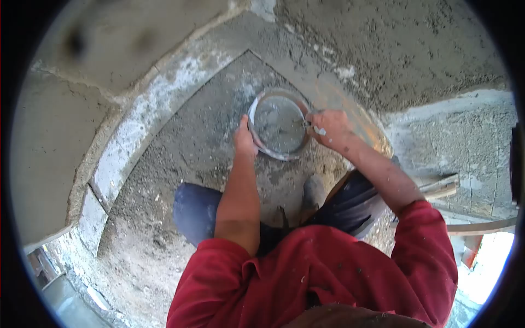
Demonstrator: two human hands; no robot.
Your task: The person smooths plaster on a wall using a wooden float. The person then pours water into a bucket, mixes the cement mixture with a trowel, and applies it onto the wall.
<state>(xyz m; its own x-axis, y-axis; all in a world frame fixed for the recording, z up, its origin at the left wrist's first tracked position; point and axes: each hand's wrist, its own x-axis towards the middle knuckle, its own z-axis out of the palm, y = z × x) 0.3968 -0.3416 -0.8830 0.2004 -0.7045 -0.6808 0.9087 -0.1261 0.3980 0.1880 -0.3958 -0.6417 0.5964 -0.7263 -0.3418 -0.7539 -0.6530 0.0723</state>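
Note:
A round, shallow pan-like vessel (278, 127) with a pale, smeared rim is in front of me, low over the rough grey ground. Its inside is grey and patchy; whether that is a solid bottom or a mesh, I cannot tell. My left hand (244, 138) grips the left side of the vessel, thumb up along the rim. At the opposite side my right hand (330, 129) is closed at the rim, with fingers bent over the edge. A small light-coloured bit shows by those fingers, too small to name.
Rough, gritty ground (180, 145) lies under and around the vessel. A whitish curved concrete edge (139, 115) borders it at the left. Smooth grey cement (136, 38) covers the upper left, coarser mortar (394, 49) the upper right. Wood pieces (440, 187) lie at the right.

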